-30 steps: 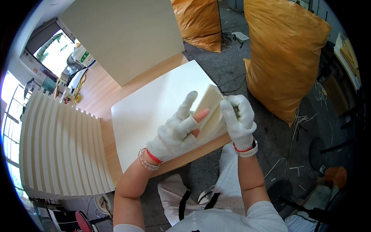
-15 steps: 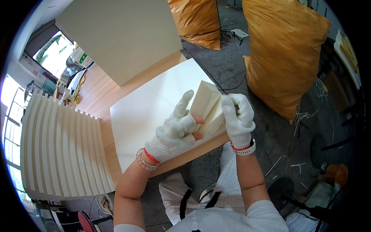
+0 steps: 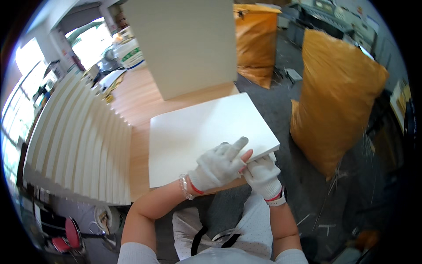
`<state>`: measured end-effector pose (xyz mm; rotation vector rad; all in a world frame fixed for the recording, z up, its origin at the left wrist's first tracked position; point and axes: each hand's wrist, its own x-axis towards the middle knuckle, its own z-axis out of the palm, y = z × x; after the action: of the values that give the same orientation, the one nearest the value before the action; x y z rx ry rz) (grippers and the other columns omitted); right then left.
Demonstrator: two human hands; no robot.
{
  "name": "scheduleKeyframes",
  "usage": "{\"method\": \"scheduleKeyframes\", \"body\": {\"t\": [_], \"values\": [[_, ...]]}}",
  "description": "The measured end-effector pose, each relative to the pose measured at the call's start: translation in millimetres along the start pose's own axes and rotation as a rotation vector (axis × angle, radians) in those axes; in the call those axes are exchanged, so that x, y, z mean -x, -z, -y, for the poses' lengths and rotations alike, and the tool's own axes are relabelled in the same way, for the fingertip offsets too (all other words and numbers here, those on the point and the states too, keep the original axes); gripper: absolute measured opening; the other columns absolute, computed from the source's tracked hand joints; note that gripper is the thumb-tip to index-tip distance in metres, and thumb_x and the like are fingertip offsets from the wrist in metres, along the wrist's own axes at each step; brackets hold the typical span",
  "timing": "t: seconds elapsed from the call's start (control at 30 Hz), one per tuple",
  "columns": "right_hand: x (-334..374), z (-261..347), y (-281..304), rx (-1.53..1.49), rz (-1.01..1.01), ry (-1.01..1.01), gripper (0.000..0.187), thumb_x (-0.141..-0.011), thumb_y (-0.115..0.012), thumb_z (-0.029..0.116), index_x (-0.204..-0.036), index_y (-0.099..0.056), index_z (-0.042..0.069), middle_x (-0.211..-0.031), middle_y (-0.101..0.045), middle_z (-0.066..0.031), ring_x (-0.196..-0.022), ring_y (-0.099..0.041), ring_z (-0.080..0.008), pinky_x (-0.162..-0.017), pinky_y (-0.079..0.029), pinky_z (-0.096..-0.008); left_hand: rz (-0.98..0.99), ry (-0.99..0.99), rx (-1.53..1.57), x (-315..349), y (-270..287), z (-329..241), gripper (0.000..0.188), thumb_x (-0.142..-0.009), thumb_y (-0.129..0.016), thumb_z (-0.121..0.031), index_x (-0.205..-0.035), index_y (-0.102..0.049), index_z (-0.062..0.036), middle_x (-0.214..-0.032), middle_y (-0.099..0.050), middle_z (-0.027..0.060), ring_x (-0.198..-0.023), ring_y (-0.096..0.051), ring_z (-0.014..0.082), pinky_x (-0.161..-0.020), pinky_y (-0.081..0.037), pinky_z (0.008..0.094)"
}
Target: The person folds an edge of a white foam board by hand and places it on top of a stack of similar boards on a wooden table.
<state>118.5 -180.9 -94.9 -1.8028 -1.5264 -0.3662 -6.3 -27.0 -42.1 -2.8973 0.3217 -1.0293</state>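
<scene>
A thick stack of white paper sheets lies flat on the wooden table. My left hand, in a white glove with bare fingertips showing, rests on its near right part. The fingers are stretched out, with one pointing away over the paper. Beside it, my right hand, gloved too, is closed at the stack's near right corner, where the edge overhangs its fingers. Part of the right fingers is hidden under the paper and behind the left hand.
A tall grey-beige board block stands behind the paper. At left, a pile of pale strips in staggered layers borders the table. Large orange sacks stand on the floor at right. A white jug sits far back.
The lifted, bent paper corner has come down flat. My right hand has dropped to the stack's near right edge, and my left hand has shifted right beside it. The view has tilted up.
</scene>
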Motion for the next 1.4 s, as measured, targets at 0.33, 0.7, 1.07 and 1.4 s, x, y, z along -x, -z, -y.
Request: {"method": "scheduleKeyframes", "body": {"t": [0.33, 0.7, 1.07, 1.4], "values": [[-30, 59, -56, 0.024, 0.220, 0.336, 0.037, -0.085, -0.069, 0.019, -0.119, -0.064, 0.005, -0.119, -0.060, -0.0168, -0.114, -0.054, -0.0395, -0.099, -0.041, -0.0563, -0.028, 0.435, 0.339, -3, 53, 34, 0.061, -0.086, -0.063, 0.002, -0.145, -0.050, -0.0063, -0.115, -0.070, 0.0169, -0.090, -0.069, 0.0306, -0.078, -0.058, 0.0337], [-39, 183, -126, -0.103, 0.049, 0.509, 0.040, -0.075, -0.071, 0.017, -0.109, -0.062, 0.000, -0.116, -0.061, -0.0153, -0.110, -0.058, -0.0347, -0.098, -0.044, -0.0574, -1.064, 0.683, 0.661, 82, 178, 71, 0.063, -0.092, -0.067, -0.001, -0.150, -0.042, -0.0039, -0.126, -0.062, 0.0056, -0.108, -0.062, 0.0113, -0.091, -0.053, 0.0278], [-36, 181, -128, -0.078, 0.089, 0.514, 0.046, -0.075, -0.075, 0.021, -0.115, -0.061, 0.003, -0.116, -0.061, -0.0150, -0.111, -0.056, -0.0357, -0.098, -0.043, -0.0608, -1.270, 0.737, 0.610, 53, 230, 103, 0.061, -0.091, -0.064, 0.001, -0.149, -0.044, -0.0002, -0.115, -0.066, 0.0049, -0.095, -0.064, 0.0094, -0.081, -0.054, 0.0261], [-153, 218, -75, -1.254, -0.076, 0.324, 0.073, -0.096, -0.067, 0.031, -0.153, -0.034, 0.002, -0.144, -0.053, -0.0198, -0.132, -0.053, -0.0303, -0.112, -0.044, -0.0424, -1.106, 0.042, -0.501, -33, 279, 9, 0.056, -0.085, -0.070, -0.004, -0.140, -0.057, -0.0078, -0.122, -0.067, 0.0175, -0.102, -0.070, 0.0313, -0.088, -0.058, 0.0397]]}}
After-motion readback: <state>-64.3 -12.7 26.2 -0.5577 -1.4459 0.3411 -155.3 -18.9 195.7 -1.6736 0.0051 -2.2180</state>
